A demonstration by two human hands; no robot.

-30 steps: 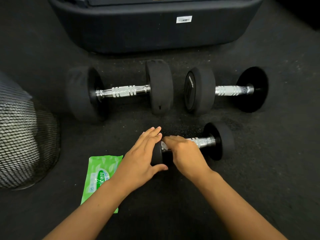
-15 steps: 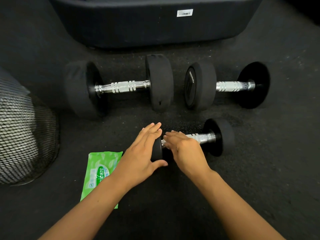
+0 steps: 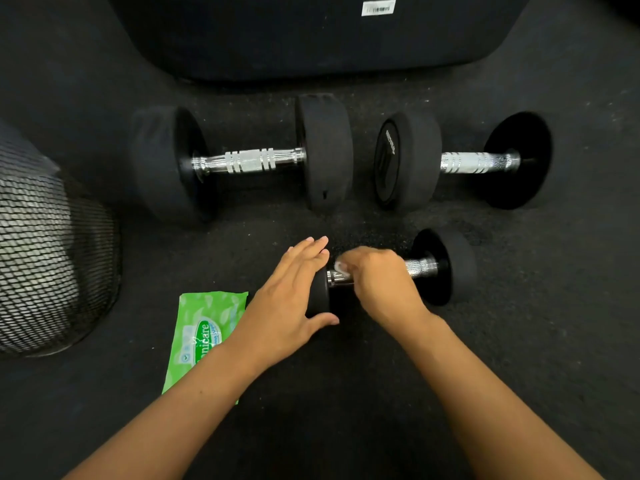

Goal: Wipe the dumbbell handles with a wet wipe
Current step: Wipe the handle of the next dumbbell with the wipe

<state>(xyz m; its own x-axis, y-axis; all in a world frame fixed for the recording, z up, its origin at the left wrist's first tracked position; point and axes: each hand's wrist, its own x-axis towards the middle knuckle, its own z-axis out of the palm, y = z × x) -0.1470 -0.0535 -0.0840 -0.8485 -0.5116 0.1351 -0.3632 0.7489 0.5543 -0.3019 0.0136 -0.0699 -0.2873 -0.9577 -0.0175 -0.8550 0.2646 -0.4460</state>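
Observation:
A small black dumbbell [image 3: 446,265] with a chrome handle lies on the dark floor in front of me. My left hand [image 3: 291,299] rests flat over its left weight, fingers straight and thumb under the disc. My right hand [image 3: 377,282] is curled over the left part of the handle, and a bit of white wet wipe [image 3: 341,268] shows under its fingers. Behind it lie two bigger dumbbells: the left one [image 3: 249,161] and the right one [image 3: 478,162], both with bare chrome handles.
A green pack of wet wipes [image 3: 204,327] lies on the floor under my left forearm. A black mesh bin [image 3: 52,258] stands at the left edge. A large dark padded block [image 3: 311,36] with a white barcode label sits behind the dumbbells.
My right hand has shifted slightly along the small dumbbell's handle, and the white wipe now shows at its fingertips. The left hand stays on the weight. The view has tilted a little.

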